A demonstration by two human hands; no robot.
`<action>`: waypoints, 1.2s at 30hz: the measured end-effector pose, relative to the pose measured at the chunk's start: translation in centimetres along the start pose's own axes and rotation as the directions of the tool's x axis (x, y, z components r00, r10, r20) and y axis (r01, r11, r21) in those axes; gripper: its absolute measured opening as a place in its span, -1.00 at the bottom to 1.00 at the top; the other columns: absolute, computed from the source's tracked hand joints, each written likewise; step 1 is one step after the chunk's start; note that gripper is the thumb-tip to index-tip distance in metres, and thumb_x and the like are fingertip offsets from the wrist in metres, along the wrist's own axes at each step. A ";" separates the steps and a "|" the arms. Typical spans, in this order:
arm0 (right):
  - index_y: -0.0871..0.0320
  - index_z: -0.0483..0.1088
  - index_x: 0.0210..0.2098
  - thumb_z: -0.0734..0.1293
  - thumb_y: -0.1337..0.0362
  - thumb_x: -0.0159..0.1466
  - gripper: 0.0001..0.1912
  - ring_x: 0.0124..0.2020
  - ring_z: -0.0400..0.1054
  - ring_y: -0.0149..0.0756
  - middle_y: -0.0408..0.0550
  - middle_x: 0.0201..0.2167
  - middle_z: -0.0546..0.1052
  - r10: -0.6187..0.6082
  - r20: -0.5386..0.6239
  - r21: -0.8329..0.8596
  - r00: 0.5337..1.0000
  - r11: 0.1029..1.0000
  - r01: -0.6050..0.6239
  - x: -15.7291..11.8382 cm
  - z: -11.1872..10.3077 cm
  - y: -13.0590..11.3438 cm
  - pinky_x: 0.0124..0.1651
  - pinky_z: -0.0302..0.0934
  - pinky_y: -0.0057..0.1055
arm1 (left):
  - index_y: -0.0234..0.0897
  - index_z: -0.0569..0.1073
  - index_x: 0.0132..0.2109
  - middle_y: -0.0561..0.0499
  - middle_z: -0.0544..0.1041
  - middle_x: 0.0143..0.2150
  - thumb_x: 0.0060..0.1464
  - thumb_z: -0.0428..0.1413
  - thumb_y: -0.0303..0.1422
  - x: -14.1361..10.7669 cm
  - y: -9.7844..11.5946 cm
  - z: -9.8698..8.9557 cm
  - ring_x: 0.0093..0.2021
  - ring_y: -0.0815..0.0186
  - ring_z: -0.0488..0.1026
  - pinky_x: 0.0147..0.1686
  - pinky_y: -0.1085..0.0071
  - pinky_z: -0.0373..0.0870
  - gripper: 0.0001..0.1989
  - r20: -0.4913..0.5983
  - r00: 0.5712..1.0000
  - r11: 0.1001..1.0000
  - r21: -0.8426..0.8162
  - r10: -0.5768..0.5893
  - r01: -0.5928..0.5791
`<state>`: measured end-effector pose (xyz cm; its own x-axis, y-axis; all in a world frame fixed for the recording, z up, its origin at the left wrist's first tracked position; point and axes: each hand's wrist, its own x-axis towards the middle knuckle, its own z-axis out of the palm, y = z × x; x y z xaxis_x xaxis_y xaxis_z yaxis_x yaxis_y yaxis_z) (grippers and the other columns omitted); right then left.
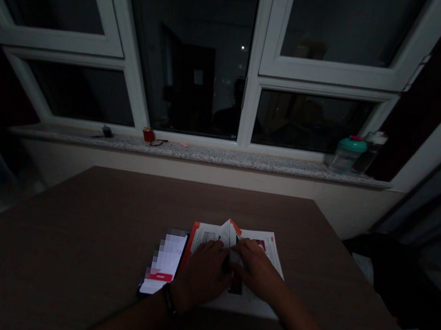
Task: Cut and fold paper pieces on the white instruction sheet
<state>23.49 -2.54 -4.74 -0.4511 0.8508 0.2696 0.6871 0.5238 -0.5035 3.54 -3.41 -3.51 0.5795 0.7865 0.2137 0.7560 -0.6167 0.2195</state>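
Note:
An open printed booklet (256, 305) with orange-edged pages lies on the brown table in front of me. One page (228, 230) rises in a folded point near its middle. My left hand (208, 272) is bent over the left side, its fingers closed at the raised page and a dark band on the wrist. From the right, my right hand (256, 269) meets it, with thumb and fingers pinched at the same fold. My hands cover much of the print and hide the exact grip. Close beside the booklet's left edge lies a phone (168, 258) with a lit screen.
The wooden table (60, 250) extends to both sides. Behind it, a speckled stone sill (222, 157) holds a teal-lidded bottle (347, 154), a clear bottle (371, 152), a small red item (148, 134) and a small dark item (107, 131). Dark windows rise above.

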 end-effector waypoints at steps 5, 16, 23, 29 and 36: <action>0.08 0.36 0.13 0.35 0.34 0.27 -0.58 0.09 0.26 -0.04 0.07 0.02 0.41 0.008 0.010 -0.016 1.000 1.000 -0.007 -0.2 0.0 -0.1 0.17 0.14 -0.12 | -0.28 0.35 0.11 -0.21 0.40 0.12 0.18 0.12 -0.22 -0.2 0.2 -0.3 0.14 -0.03 0.31 0.16 0.04 0.22 -0.60 -0.010 1.000 1.000 0.015 0.013 -0.013; 0.11 0.33 0.20 0.30 0.30 0.33 -0.55 0.14 0.23 -0.06 0.10 0.08 0.39 0.020 0.032 -0.085 0.999 0.996 -0.017 -0.3 0.1 -0.1 0.21 0.12 -0.13 | -0.30 0.32 0.20 -0.20 0.37 0.21 0.23 0.11 -0.18 -0.1 -0.3 -0.1 0.21 -0.01 0.27 0.22 0.04 0.19 -0.53 0.003 1.000 0.999 0.035 0.022 -0.023; 0.09 0.25 0.27 0.25 0.30 0.36 -0.51 0.24 0.16 -0.01 0.12 0.21 0.33 0.038 0.055 -0.146 0.998 0.989 -0.030 -0.4 0.7 0.2 0.29 0.03 -0.01 | -0.29 0.25 0.28 -0.15 0.31 0.30 0.23 0.14 -0.25 0.1 -1.0 0.6 0.29 0.05 0.20 0.29 0.08 0.12 -0.47 -0.003 0.998 0.998 -0.004 0.068 -0.068; 0.14 0.17 0.33 0.23 0.33 0.35 -0.44 0.32 0.09 -0.03 0.13 0.32 0.24 0.034 0.066 -0.184 0.997 0.983 -0.021 -0.6 1.2 0.5 0.35 -0.04 0.02 | -0.32 0.24 0.29 -0.19 0.33 0.29 0.24 0.14 -0.23 0.2 -1.2 0.3 0.30 0.04 0.22 0.31 0.05 0.09 -0.45 0.030 0.997 0.997 -0.020 0.072 -0.071; 0.20 0.23 0.28 0.24 0.39 0.32 -0.47 0.26 0.14 -0.04 0.15 0.24 0.32 0.005 0.030 -0.209 1.000 0.978 0.001 -0.4 1.0 -0.4 0.30 0.06 -0.08 | -0.33 0.24 0.30 -0.22 0.30 0.32 0.25 0.14 -0.21 0.2 -1.4 -0.3 0.31 0.02 0.22 0.30 0.05 0.12 -0.43 0.080 0.994 0.997 -0.034 0.074 -0.071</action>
<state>22.88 -3.15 -5.45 -0.4646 0.8517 0.2425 0.7903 0.5223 -0.3205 2.54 -2.40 -3.48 0.6562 0.7391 0.1524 0.7021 -0.6720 0.2356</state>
